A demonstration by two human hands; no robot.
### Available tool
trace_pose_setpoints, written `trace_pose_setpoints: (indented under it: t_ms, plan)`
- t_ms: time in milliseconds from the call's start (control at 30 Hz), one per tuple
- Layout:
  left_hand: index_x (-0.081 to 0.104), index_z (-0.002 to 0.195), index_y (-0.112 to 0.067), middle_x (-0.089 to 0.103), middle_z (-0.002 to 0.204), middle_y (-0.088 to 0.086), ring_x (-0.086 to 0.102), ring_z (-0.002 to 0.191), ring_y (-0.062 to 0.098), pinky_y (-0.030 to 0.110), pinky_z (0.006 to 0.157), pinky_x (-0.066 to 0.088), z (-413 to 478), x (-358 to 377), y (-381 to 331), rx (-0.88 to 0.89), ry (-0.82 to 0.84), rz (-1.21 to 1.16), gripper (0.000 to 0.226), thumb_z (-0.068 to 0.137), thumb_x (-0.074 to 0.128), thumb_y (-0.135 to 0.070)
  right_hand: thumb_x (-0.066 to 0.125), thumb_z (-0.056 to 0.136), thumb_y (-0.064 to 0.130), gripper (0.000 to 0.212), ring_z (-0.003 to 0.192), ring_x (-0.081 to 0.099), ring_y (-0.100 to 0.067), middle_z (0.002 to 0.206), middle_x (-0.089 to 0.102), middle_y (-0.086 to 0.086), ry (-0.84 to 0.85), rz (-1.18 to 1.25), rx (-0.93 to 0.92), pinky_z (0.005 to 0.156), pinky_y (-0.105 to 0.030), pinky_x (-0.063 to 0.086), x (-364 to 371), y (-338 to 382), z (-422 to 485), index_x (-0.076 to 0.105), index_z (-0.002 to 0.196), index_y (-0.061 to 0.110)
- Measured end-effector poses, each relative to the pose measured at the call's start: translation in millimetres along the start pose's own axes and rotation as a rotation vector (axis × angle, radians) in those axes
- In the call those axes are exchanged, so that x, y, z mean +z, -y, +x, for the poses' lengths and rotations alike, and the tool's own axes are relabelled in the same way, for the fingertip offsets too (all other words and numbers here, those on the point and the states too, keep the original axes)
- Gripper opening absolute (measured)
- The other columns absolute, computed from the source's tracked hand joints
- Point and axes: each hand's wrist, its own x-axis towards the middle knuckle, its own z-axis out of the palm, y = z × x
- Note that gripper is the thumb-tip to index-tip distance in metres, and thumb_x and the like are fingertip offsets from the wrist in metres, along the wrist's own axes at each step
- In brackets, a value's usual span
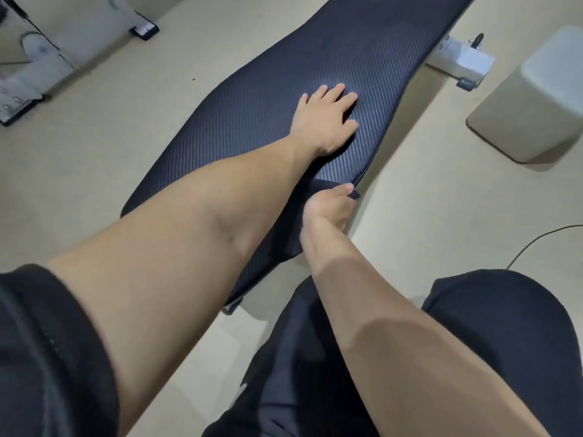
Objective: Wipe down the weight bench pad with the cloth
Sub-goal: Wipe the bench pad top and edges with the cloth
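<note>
The black weight bench pad (pixel 268 115), with a woven carbon-like texture, runs diagonally from the lower middle to the top right. My left hand (pixel 328 121) lies flat on the pad, fingers spread, holding nothing. Just below it, my right hand (pixel 331 209) is at the pad's right edge. Its fingers are curled around a dark cloth (pixel 325 187), which is pressed against the pad's rim. The cloth is nearly the same colour as the pad, and most of it is hidden under the hand.
A beige box-shaped bin (pixel 533 99) stands on the floor to the right of the bench. The bench's white metal foot (pixel 460 61) sticks out beside it. A thin cable (pixel 542 238) lies on the floor. Grey machine bases (pixel 34 74) sit at the upper left.
</note>
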Motion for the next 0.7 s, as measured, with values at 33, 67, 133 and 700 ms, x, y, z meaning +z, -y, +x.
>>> trace_pose_setpoints:
  t_ms: [33, 67, 133, 700]
  plan:
    - [0.043, 0.144, -0.029, 0.038, 0.155, 0.001, 0.032, 0.142, 0.031, 0.05, 0.116, 0.023, 1.9, 1.9, -6.7, -0.033, -0.065, 0.022, 0.057, 0.09, 0.035, -0.046, 0.008, 0.106, 0.043, 0.061, 0.132, 0.044, -0.041, 0.145, 0.046, -0.024, -0.117, -0.04, -0.029, 0.107, -0.045, 0.032, -7.4, 15.5, 6.8, 0.044, 0.144, 0.013]
    - [0.049, 0.137, -0.026, 0.047, 0.146, 0.003, 0.042, 0.132, 0.032, 0.047, 0.109, 0.031, 7.1, 2.5, -15.6, -0.064, -0.119, 0.052, 0.053, 0.088, 0.037, -0.045, 0.014, 0.107, 0.042, 0.06, 0.127, 0.051, -0.04, 0.139, 0.054, -0.022, -0.171, -0.097, -0.075, 0.103, -0.043, 0.037, -13.2, 32.6, 17.5, 0.049, 0.138, 0.005]
    - [0.053, 0.124, -0.021, 0.053, 0.131, 0.005, 0.049, 0.115, 0.032, 0.043, 0.096, 0.039, 21.9, 4.6, -29.3, -0.09, -0.193, 0.07, 0.045, 0.087, 0.039, -0.042, 0.018, 0.107, 0.041, 0.059, 0.125, 0.053, -0.038, 0.136, 0.057, -0.02, -0.112, -0.183, -0.151, 0.102, -0.04, 0.039, -27.0, 67.2, 46.4, 0.052, 0.134, 0.002]
    - [0.018, 0.158, -0.024, 0.011, 0.166, -0.001, 0.011, 0.153, 0.021, 0.047, 0.121, 0.013, 224.7, -0.5, -40.9, 0.261, -0.017, 0.08, 0.059, 0.101, 0.032, -0.022, 0.025, 0.108, 0.038, 0.047, 0.126, 0.052, -0.037, 0.138, 0.055, -0.02, -0.165, -0.096, -0.298, 0.098, -0.038, 0.039, -12.4, 233.7, 202.8, 0.044, 0.135, 0.004]
